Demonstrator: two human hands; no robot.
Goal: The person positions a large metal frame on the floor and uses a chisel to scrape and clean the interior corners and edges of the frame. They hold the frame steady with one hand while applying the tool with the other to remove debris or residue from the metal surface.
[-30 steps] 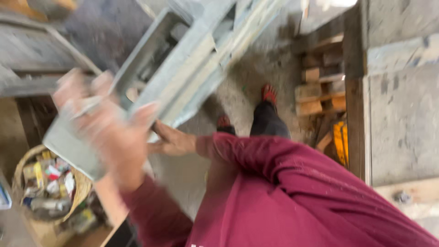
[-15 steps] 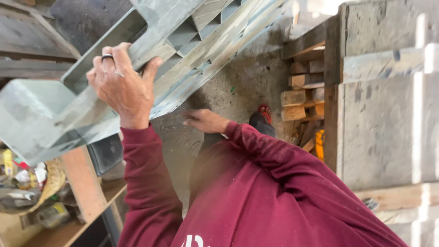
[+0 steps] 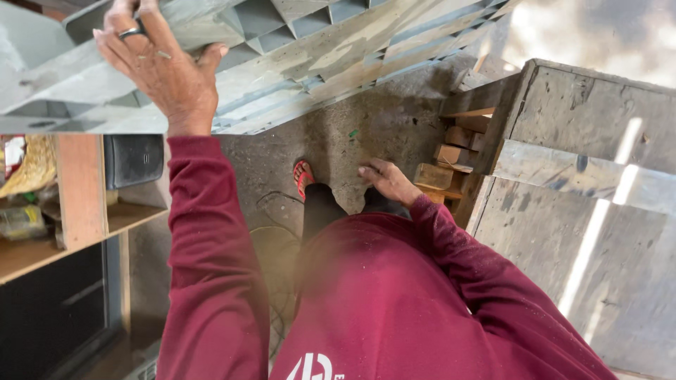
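Now higher in view than before, left hand (image 3: 158, 70) clamped on grey slatted metal frame (image 3: 331, 49) overhead, frame cut off at top, right hand (image 3: 387, 179) lowered, fingers spread, empty, near stacked wood blocks (image 3: 451, 158), foot partly hidden.

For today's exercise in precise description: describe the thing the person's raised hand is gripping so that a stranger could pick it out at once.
Start from the bare concrete floor; a long grey frame of ribbed metal channels slants over it across the top of the view. The left hand, wearing a ring, grips its near edge. Unlike the flat wooden panels on the right, it is pale metal, ridged and paint-streaked.
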